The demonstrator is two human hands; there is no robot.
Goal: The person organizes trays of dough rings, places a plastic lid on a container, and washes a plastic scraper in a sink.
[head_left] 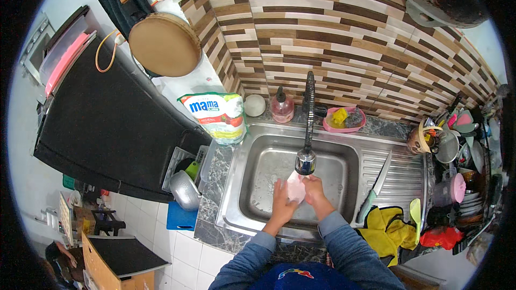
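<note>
Over the steel sink basin (263, 153), a pale pink dish (295, 187) is held up just below the faucet head (305, 162). Its exact shape is partly covered by my fingers. My left hand (282, 201) grips the dish along its left side, fingers pointing up. On the other side my right hand (314, 190) is closed round the right edge, close beneath the faucet. Water drops and some foam lie on the basin floor.
On the ribbed drainboard lie a green-handled knife (376, 185), a yellow-black cloth (388, 232) and a light green spoon (415, 216). Behind the sink stand a soap pump bottle (282, 108), a pink sponge tray (344, 120) and a detergent pouch (217, 118). Stacked dishes (471, 204) crowd the right.
</note>
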